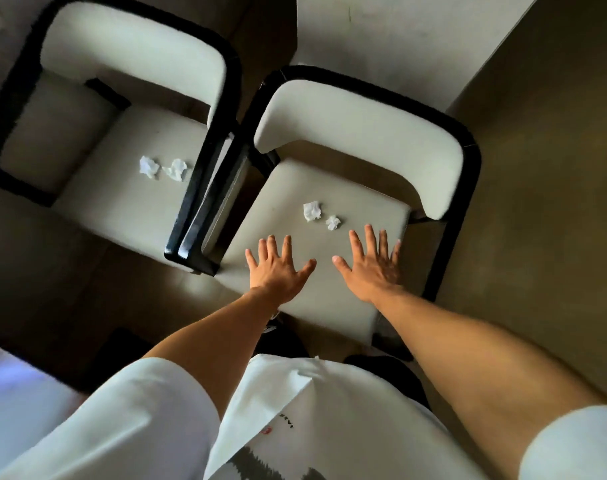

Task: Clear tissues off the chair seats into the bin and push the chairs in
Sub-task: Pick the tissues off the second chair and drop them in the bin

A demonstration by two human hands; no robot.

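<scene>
Two cream chairs with black frames, side by side, seen from above. Right chair (330, 188) nearest, its seat under both hands. Left hand (278, 270) flat over the front of the seat, fingers straight and spread, holding nothing. Right hand (371, 265) the same, palm down, fingers splayed, holding nothing, just beside the left with a gap between the thumbs. Hard to tell whether the palms press the seat or hover just above it.

Two crumpled white tissues on the right seat, just beyond the fingertips: a larger tissue (311, 211) and a smaller tissue (332, 222), close together but apart, nearer the right hand's fingers than the left's.

Left chair (132, 188) just beside the right one, black arm frames almost touching. Two more tissues (163, 168) on its seat, close together near the right edge, well away from both hands.

Bare forearms reaching forward from white short sleeves; white shirt (330, 410) with dark print below. Brownish floor (537, 202) around the chairs, pale wall (399, 36) behind the right chair.
</scene>
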